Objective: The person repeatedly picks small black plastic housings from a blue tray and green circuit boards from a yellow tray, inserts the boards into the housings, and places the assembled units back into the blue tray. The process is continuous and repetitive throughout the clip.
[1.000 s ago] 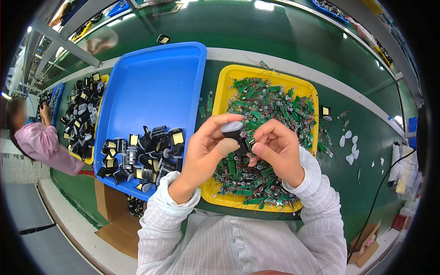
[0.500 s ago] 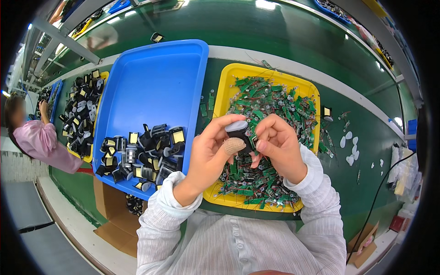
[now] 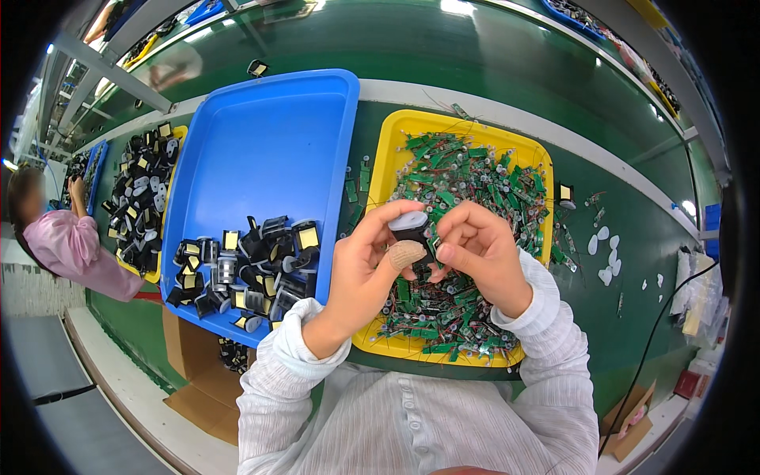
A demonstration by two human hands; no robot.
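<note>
My left hand (image 3: 360, 273), its thumb wrapped in a tan bandage, grips a small black plastic housing (image 3: 412, 230) with a rounded grey-white end. Close against the housing's right side, my right hand (image 3: 483, 257) is closed with thumb and fingertips pinched together. A sliver of a green circuit board shows at these fingertips; most of it is hidden. Both hands are above a yellow tray (image 3: 385, 162) heaped with green circuit boards (image 3: 511, 186) and thin wires.
On the left, a blue tray (image 3: 265, 142) holds several black housings (image 3: 253, 277) at its near end. Beyond it stands another yellow tray (image 3: 180, 142) of parts. White pieces (image 3: 613, 257) lie at right. A co-worker in pink (image 3: 75, 245) sits far left. A cardboard box (image 3: 202, 404) stands below.
My right fingertips have shifted slightly left against the housing, and less of the circuit board shows. A lone black part on the far green surface has moved left.
</note>
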